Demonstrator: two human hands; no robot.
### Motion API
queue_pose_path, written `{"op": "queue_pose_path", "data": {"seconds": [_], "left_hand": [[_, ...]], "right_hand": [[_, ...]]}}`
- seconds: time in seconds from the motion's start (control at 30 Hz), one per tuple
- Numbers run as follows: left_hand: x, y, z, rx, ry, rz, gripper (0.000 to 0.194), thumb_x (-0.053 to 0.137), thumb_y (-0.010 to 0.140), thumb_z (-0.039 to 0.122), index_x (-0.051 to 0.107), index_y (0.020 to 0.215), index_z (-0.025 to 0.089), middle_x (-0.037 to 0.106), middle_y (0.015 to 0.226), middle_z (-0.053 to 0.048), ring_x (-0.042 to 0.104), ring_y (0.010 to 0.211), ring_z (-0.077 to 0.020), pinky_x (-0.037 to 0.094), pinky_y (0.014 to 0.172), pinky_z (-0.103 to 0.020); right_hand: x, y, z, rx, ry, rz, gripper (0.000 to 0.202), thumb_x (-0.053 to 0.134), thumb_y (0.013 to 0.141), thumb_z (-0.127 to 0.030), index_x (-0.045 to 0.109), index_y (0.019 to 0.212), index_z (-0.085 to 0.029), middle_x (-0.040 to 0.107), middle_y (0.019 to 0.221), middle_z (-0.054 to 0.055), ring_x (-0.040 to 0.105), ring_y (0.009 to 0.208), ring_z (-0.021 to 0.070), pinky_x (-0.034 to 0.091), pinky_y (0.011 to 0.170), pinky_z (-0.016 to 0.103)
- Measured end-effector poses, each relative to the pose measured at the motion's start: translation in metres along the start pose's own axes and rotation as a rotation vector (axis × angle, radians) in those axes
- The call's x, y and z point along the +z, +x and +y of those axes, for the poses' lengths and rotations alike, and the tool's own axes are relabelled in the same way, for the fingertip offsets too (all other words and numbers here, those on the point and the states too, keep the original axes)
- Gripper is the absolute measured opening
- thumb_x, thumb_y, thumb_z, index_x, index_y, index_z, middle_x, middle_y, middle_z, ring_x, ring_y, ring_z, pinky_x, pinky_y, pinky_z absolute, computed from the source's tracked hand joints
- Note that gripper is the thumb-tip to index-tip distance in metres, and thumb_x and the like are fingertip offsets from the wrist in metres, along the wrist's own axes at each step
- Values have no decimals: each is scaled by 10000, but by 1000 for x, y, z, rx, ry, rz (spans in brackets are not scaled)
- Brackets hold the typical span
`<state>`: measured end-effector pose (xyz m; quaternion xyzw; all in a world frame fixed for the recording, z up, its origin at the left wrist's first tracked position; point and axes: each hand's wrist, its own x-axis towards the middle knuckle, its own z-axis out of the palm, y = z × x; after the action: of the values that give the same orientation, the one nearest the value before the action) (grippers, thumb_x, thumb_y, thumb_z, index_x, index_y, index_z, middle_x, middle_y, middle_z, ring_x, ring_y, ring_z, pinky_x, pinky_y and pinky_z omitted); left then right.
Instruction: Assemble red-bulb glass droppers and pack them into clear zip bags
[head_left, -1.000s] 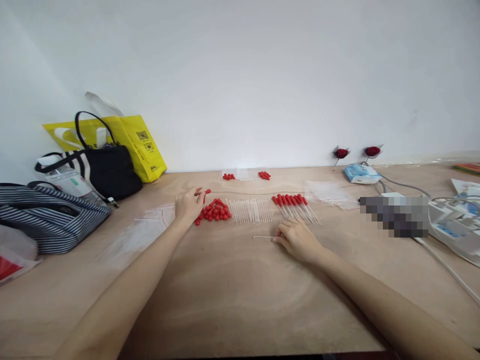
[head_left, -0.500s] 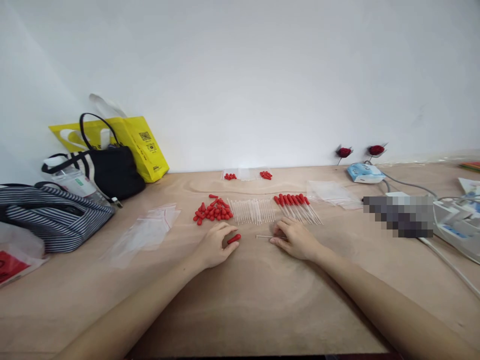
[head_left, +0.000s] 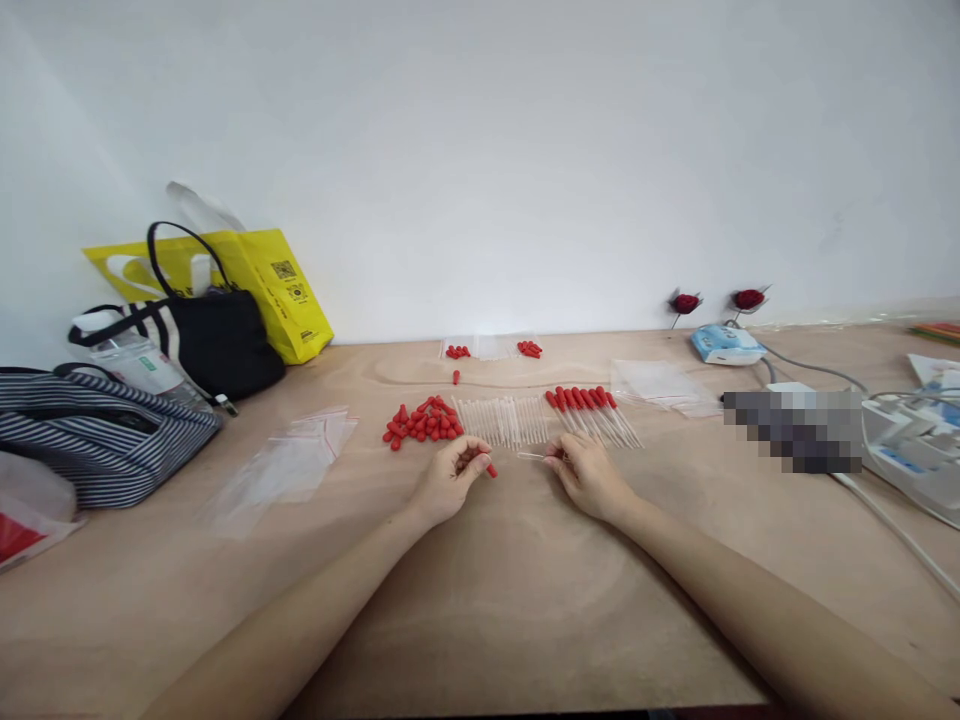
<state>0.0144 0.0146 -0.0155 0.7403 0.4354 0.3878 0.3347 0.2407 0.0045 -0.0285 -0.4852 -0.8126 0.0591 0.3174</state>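
My left hand (head_left: 448,482) pinches a red rubber dropper bulb (head_left: 492,470) between thumb and fingers, just above the table. Opposite it, my right hand (head_left: 589,476) grips a thin clear dropper tube (head_left: 531,456), which points left toward the bulb with a small gap between them. Beyond my left hand lies a pile of red bulbs (head_left: 424,420). A row of clear tubes (head_left: 502,422) is laid out side by side in the middle. Past my right hand are several droppers (head_left: 589,412), tubes with red bulbs on their ends.
A single red bulb (head_left: 456,377) lies behind the pile. Small bulbs sit on a clear bag (head_left: 491,347) by the wall. Zip bags (head_left: 289,460) lie left, more plastic bags (head_left: 660,385) right. Handbags (head_left: 225,345) stand far left; a power strip (head_left: 911,440) and cables are far right.
My left fingers have closed on the bulb, which now tilts the other way. Both hands have moved slightly forward, the left also rightward. The single loose bulb has shifted right and farther back.
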Motion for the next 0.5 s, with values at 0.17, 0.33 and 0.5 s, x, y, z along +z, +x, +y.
{"op": "queue_pose_path", "data": {"seconds": [0.17, 0.33, 0.5], "left_hand": [[3, -8, 2, -37, -40, -70, 109, 530, 784, 260, 523, 829, 160, 590, 765, -13, 558, 682, -127, 437, 627, -239], [1, -13, 12, 69, 265, -119, 107, 542, 743, 168, 566, 847, 170, 591, 773, -12, 546, 708, -144, 439, 670, -273], [3, -13, 15, 176, 400, -127, 192, 549, 759, 195, 645, 925, 196, 589, 846, -39, 543, 799, -170, 436, 728, -291]], "right_hand": [[2, -3, -1, -88, -54, -9, 217, 385, 865, -227, 560, 989, -200, 580, 831, 63, 488, 789, 189, 330, 680, 323], [2, -6, -5, -99, -34, -67, 238, 361, 879, -231, 593, 928, -207, 578, 829, 56, 503, 802, 177, 317, 699, 328], [0, -8, -9, -107, 5, -87, 224, 371, 877, -211, 583, 947, -203, 583, 848, 48, 525, 800, 153, 306, 733, 323]]}}
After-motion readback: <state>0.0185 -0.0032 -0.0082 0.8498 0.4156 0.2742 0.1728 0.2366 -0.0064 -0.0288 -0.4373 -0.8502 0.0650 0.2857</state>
